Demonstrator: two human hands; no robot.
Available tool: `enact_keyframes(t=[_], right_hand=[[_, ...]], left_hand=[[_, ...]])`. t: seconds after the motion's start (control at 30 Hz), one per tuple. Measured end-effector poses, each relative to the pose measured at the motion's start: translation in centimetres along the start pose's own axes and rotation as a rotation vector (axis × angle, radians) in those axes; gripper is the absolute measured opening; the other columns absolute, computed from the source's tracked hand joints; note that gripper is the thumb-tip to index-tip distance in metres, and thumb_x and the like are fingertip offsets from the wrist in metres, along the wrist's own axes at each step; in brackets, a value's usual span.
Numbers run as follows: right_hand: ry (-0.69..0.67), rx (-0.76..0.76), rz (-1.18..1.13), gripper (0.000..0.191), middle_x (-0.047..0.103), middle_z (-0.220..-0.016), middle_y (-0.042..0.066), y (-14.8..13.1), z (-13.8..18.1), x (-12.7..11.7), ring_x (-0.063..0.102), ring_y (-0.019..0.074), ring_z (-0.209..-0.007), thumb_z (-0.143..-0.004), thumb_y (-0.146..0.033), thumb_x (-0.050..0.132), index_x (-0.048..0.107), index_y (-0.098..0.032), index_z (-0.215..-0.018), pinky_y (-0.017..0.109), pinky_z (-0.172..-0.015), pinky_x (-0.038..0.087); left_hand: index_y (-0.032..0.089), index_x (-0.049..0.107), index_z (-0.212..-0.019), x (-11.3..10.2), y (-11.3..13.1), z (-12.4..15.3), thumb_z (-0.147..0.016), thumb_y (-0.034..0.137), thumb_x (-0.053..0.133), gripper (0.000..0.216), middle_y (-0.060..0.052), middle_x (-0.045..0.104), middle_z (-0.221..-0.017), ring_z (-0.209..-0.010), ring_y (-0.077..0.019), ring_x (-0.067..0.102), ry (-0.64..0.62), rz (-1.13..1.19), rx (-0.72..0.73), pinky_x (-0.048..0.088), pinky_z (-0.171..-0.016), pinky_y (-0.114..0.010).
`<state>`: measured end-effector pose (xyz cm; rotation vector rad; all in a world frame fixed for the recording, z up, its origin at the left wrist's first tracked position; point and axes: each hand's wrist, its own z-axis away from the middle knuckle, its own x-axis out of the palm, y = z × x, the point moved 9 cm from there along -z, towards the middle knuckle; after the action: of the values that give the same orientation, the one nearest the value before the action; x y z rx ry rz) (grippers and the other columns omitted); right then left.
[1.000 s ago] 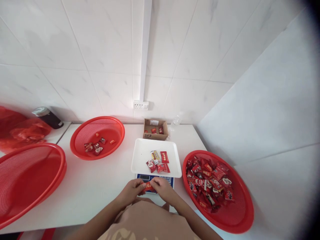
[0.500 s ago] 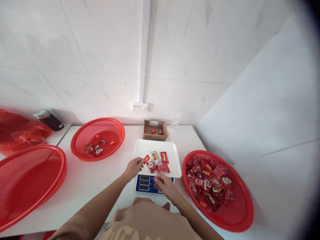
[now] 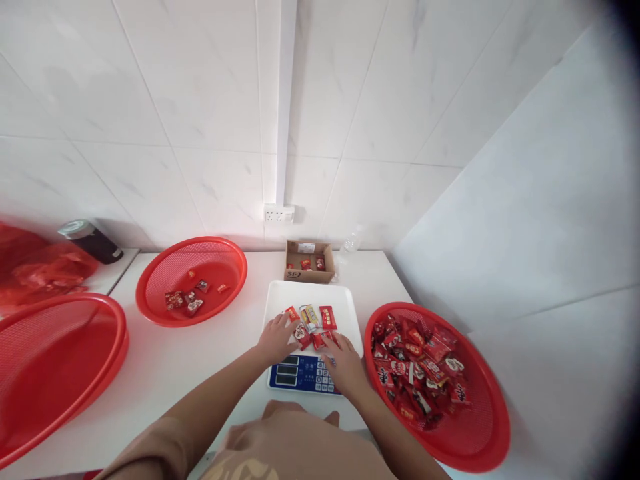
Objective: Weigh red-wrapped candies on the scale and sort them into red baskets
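A white weighing scale tray (image 3: 353, 313) holds several small wrapped snacks, with the scale's blue keypad panel (image 3: 300, 373) in front. My left hand (image 3: 277, 339) rests at the tray's left side, fingers spread, beside a small red packet (image 3: 292, 313) and a red packet with a white print (image 3: 301, 335). My right hand (image 3: 346, 363) lies at the front right of the tray, thumb and fingers apart, its fingertips at a red packet (image 3: 323, 340). Between the hands lie a yellow-and-silver packet (image 3: 310, 319) and another red packet (image 3: 327, 317).
To the right stands a red basket (image 3: 495, 427) heaped with wrapped snacks. A red basket (image 3: 145, 300) with a few packets sits at the back left, another red basket (image 3: 113, 373) nearer. Behind the tray are a cardboard box (image 3: 310, 275) and a clear plastic bottle (image 3: 351, 241).
My left hand has let go of the small red packet, which now lies on the tray. My right hand has moved forward from over the keypad to the tray's packets, and its fingers have spread.
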<state>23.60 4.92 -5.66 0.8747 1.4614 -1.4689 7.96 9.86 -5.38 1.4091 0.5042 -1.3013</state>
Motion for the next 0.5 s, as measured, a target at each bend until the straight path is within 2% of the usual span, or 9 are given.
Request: enact_keyframes(t=[0.1, 0.23, 0.5], right_hand=[[-0.038, -0.012, 0.050, 0.046, 0.048, -0.136, 0.008, -0.1, -0.4, 0.7, 0.041, 0.0270, -0.126, -0.081, -0.022, 0.048, 0.053, -0.027, -0.127, 0.040, -0.097, 0.039], [-0.097, -0.014, 0.071, 0.045, 0.046, -0.138, 0.006, -0.5, -1.3, 1.0, 0.043, 0.0247, -0.124, -0.084, -0.021, 0.046, 0.052, -0.028, -0.128, 0.036, -0.094, 0.041], [-0.084, -0.012, 0.023, 0.044, 0.049, -0.135, 0.007, -0.4, -2.7, 0.7, 0.046, 0.0233, -0.119, -0.083, -0.016, 0.044, 0.056, -0.022, -0.125, 0.034, -0.099, 0.036]], left_hand=[[0.032, 0.045, -0.132, 0.4, 1.2, -0.4, -0.079, 0.044, 0.058, 0.056, -0.009, 0.039, -0.143, -0.130, -0.0312, 0.035, 0.000, -0.099, 0.060, 0.032, -0.103, -0.048], [0.031, 0.045, -0.132, 0.6, 2.0, -1.2, -0.082, 0.039, 0.054, 0.051, -0.009, 0.042, -0.141, -0.127, -0.0282, 0.039, 0.033, -0.158, 0.077, 0.033, -0.103, -0.044], [0.026, 0.051, -0.126, 0.8, 1.6, -1.3, -0.084, 0.036, 0.052, 0.043, -0.011, 0.041, -0.141, -0.128, -0.0280, 0.039, 0.027, -0.158, 0.042, 0.031, -0.105, -0.044]])
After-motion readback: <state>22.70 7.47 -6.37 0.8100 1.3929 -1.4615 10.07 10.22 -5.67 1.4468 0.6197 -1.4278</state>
